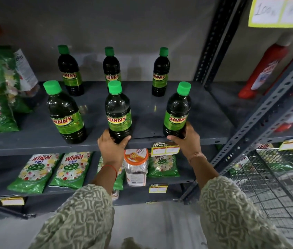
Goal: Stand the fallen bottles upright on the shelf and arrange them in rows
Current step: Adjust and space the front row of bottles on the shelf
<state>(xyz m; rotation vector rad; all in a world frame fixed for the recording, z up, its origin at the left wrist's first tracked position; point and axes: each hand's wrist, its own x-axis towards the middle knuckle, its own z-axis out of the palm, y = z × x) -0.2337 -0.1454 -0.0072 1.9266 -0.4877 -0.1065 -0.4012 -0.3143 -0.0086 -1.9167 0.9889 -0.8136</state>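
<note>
while six bottles stand upright, left hand [112, 143] grips middle bottle [118, 115], right hand [187, 141] right bottle [176, 114].

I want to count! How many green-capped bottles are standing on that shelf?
6: back row left, middle, right; front row left, middle, right.

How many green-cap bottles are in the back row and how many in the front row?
Back row bottles: 3
Front row bottles: 3
Total: 6, all upright; the left hand and right hand each hold one.
</note>
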